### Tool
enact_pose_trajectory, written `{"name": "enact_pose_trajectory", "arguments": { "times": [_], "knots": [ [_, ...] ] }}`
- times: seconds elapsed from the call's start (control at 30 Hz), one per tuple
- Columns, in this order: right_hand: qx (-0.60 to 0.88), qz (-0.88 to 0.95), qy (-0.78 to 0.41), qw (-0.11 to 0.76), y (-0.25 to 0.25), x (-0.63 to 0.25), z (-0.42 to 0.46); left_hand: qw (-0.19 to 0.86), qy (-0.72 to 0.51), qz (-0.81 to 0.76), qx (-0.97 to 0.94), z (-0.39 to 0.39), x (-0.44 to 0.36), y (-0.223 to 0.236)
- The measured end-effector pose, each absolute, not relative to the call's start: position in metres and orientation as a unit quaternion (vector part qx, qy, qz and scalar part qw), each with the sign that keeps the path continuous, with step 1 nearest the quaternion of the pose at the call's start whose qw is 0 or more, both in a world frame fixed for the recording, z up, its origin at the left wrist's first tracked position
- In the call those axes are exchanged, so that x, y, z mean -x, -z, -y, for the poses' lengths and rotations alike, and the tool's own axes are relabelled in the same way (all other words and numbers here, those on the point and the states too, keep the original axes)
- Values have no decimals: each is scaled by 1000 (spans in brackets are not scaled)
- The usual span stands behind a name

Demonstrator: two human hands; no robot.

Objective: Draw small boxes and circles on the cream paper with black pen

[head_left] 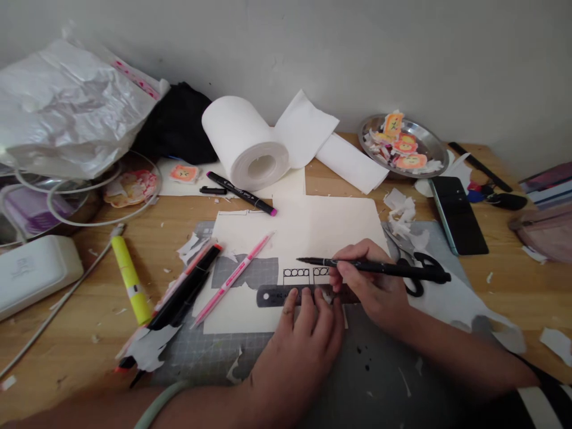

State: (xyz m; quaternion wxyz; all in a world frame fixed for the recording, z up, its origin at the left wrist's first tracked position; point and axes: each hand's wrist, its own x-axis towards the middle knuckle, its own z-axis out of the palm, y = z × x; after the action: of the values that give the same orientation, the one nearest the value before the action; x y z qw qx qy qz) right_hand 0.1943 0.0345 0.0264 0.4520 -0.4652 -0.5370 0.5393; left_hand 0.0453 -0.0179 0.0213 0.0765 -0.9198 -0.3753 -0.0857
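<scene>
My left hand (300,341) lies with its fingers pressed flat on a dark metal ruler (273,295), pinning it to a cream sheet of paper (308,232). My right hand (374,285) is closed around a black pen (379,268), held nearly level with its tip pointing left above the sheet. Just above the ruler the paper carries a drawn row of small boxes and circles (305,274). The sheet rests on a grey cutting mat (205,351).
A pink pen (232,279), red and black markers (186,288), a yellow highlighter (130,279) and another black marker (241,193) lie to the left. Scissors (410,267), a phone (458,214), a tissue roll (245,143), a metal dish of stickers (403,146) and paper scraps surround the mat.
</scene>
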Motion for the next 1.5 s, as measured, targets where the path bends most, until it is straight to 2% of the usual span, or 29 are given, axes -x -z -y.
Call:
{"name": "enact_pose_trajectory", "arguments": {
  "times": [0.17,0.3,0.77,1.5],
  "knots": [
    [456,589,-548,381,-17,-192,-30,62,93,367,923,19,-45,-18],
    [454,614,-535,362,-14,-192,-31,65,89,364,925,19,-45,-16],
    [464,613,-526,364,-19,-190,-31,71,86,364,925,20,-45,-16],
    [466,666,-490,317,-20,-193,-33,51,74,360,928,19,-44,-17]
  ]
}}
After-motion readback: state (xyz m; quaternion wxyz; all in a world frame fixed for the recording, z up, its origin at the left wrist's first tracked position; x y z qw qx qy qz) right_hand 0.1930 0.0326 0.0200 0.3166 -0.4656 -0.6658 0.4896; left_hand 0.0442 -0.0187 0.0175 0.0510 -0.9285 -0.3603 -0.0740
